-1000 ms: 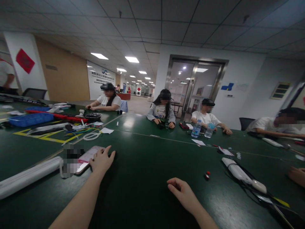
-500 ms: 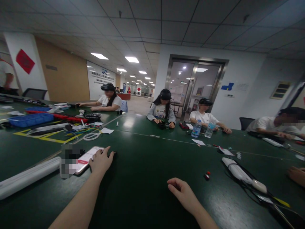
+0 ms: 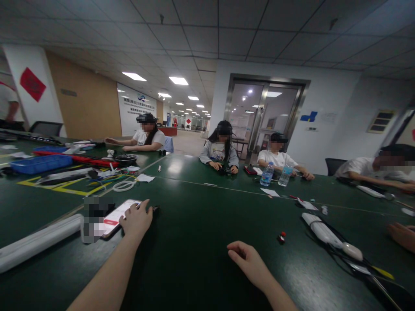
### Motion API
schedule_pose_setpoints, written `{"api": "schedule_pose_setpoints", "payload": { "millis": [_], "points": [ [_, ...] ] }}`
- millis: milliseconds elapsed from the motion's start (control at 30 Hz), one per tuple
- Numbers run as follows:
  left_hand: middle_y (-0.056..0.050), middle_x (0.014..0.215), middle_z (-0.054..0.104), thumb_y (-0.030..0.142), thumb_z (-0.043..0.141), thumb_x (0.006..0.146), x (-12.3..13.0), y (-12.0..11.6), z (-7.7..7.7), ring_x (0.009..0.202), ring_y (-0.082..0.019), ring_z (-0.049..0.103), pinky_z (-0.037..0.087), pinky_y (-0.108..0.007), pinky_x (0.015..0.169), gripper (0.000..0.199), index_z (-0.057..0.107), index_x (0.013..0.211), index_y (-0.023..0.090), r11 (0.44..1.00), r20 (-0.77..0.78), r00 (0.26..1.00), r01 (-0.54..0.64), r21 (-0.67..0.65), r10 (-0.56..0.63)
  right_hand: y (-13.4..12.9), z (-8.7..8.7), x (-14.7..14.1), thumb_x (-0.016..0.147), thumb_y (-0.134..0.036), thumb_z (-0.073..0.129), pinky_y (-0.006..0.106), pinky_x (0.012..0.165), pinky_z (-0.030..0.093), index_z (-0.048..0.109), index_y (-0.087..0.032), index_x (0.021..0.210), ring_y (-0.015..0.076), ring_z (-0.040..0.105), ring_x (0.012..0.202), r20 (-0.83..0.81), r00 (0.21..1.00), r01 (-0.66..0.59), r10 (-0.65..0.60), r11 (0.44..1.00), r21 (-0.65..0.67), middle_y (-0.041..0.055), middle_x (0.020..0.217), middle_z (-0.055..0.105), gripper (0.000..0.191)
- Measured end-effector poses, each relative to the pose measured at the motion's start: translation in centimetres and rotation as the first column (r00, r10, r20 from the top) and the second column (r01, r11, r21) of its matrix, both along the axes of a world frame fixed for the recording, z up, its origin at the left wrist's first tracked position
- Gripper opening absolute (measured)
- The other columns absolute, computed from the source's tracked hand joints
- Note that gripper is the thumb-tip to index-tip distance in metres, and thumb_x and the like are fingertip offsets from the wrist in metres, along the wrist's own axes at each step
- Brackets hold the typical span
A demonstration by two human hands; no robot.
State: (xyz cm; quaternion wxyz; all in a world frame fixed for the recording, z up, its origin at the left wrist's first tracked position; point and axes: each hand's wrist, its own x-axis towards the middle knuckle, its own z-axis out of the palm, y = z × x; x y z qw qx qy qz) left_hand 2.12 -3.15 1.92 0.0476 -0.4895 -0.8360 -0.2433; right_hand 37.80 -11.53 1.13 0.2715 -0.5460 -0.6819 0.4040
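My left hand (image 3: 138, 219) lies over the right edge of a phone (image 3: 120, 216) with a lit white and red screen. Its fingers are spread, some resting on the phone's screen or edge. A small dark object (image 3: 156, 209) shows just past the thumb; I cannot make out what it is. On the bare green table (image 3: 194, 224), my right hand (image 3: 247, 261) rests with loosely curled fingers, thumb and forefinger slightly apart and nothing visible between them. A small red and black object (image 3: 282, 237) sits to its right.
Left of the phone lies a long white device (image 3: 42, 242), beside a blurred patch. A corded white appliance (image 3: 324, 233) is at right. Farther back are a blue tray (image 3: 42, 164), loose cables (image 3: 124, 186), and two water bottles (image 3: 267, 174). Several people sit around the table.
The view has shifted very slightly. My left hand has barely moved on the phone, and my right hand stays in place. A co-worker's hand at the right edge shifts a little.
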Motion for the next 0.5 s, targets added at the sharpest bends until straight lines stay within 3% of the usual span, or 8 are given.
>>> {"api": "schedule_pose_setpoints", "payload": {
  "millis": [267, 500],
  "points": [
    [-0.012, 0.121, 0.049, 0.036, 0.035, 0.085, 1.1, 0.4, -0.4, 0.112, -0.029, 0.044, 0.035, -0.041, 0.09, 0.04, 0.051, 0.12, 0.025, 0.977, -0.074, 0.975, 0.211, 0.015, -0.209, 0.5, -0.8, 0.2, 0.079, -0.046, 0.05, 0.03, 0.076, 0.044, 0.059, -0.021, 0.101, 0.018, 0.058, 0.086, -0.005, 1.0, -0.005, 0.005, 1.0, 0.017, 0.0026, 0.093, 0.062, 0.034],
    [-0.017, 0.121, 0.05, 0.037, 0.042, 0.081, 0.3, 1.3, -2.0, 0.108, -0.03, 0.049, 0.039, -0.037, 0.088, 0.051, 0.044, 0.126, 0.012, 0.952, -0.039, 0.952, 0.303, -0.045, -0.305, 0.4, -0.6, 0.2, 0.079, -0.046, 0.05, 0.03, 0.078, 0.043, 0.059, -0.021, 0.101, 0.0185, 0.057, 0.089, 0.004, 1.0, 0.001, -0.001, 1.0, -0.007, 0.0026, 0.095, 0.062, 0.035]
  ]
}}
